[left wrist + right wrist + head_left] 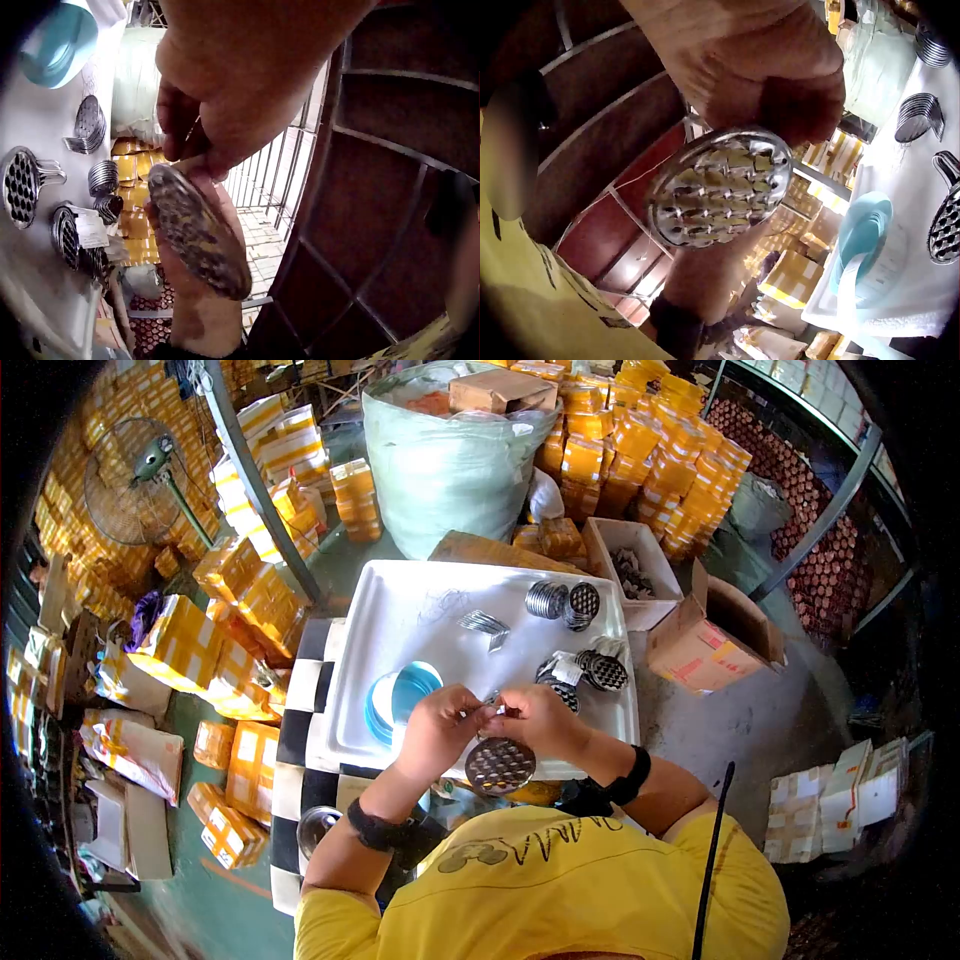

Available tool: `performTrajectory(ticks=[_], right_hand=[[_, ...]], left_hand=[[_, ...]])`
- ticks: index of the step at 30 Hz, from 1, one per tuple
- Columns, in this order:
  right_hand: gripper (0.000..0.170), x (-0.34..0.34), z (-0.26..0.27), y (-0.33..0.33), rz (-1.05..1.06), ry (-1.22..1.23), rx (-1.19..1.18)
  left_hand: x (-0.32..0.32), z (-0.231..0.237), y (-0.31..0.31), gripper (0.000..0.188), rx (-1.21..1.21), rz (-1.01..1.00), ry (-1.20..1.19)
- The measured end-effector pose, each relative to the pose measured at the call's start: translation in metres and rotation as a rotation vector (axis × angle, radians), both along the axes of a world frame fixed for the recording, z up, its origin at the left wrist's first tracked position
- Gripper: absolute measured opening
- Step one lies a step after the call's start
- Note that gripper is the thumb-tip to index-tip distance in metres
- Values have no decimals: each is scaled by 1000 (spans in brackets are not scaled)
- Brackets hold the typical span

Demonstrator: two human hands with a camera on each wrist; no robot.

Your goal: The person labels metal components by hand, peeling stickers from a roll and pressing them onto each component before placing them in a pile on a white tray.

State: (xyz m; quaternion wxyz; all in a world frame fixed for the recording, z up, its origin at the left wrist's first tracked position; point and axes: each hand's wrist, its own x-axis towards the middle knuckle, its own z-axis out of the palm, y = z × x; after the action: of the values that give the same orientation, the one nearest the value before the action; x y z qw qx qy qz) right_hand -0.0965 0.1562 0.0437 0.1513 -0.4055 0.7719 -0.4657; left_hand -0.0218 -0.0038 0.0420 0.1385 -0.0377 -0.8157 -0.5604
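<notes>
An oval perforated metal plate, like a potato masher head, hangs below both hands in front of the person's chest. My left hand and right hand meet at its upper end, fingertips pinched together there. A pale strip shows between the fingers at that end in the left wrist view. Seen from the right wrist, the plate faces the camera, and the right hand covers its top. Fingers hide the gripped part.
A white tray holds a blue roll with a white strip, stacked bent metal pieces and stacked perforated plates, some with a white tag. An open carton stands right of it. Taped boxes stand at the left.
</notes>
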Motion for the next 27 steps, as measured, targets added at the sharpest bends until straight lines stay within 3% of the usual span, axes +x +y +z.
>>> performTrajectory(ticks=[3,7,10,13,14,17,18,21,22,25,27], right_hand=[[31,-4,-6,3,75,-121,-13],[29,-2,-18,6,37,2,-19],[23,4,-1,6,1,111,80],[18,3,-14,4,-99,-270,-110],[20,-1,-11,10,-58,-425,-56],[26,-6,-30,11,-20,-340,-104],[33,-4,-27,10,-1,-442,-186],[27,-4,-3,11,35,-513,-142],[21,-3,-9,9,1,-477,-173],[16,-9,-6,10,-31,-251,32],[16,-7,-11,8,-53,-366,-65]], left_hand=[[1,1,0,11,-37,18,77],[1,-4,3,12,-26,16,13],[0,-10,6,15,459,-30,-151],[1,-17,7,19,323,-58,-116],[1,-25,4,20,328,-138,-246],[5,-17,5,16,348,-169,-313],[5,-13,4,15,314,-173,-340],[6,-10,4,14,266,-186,-398],[6,-11,5,14,286,-188,-405],[5,-14,8,15,285,-206,-438],[5,-10,11,16,355,-210,-482]])
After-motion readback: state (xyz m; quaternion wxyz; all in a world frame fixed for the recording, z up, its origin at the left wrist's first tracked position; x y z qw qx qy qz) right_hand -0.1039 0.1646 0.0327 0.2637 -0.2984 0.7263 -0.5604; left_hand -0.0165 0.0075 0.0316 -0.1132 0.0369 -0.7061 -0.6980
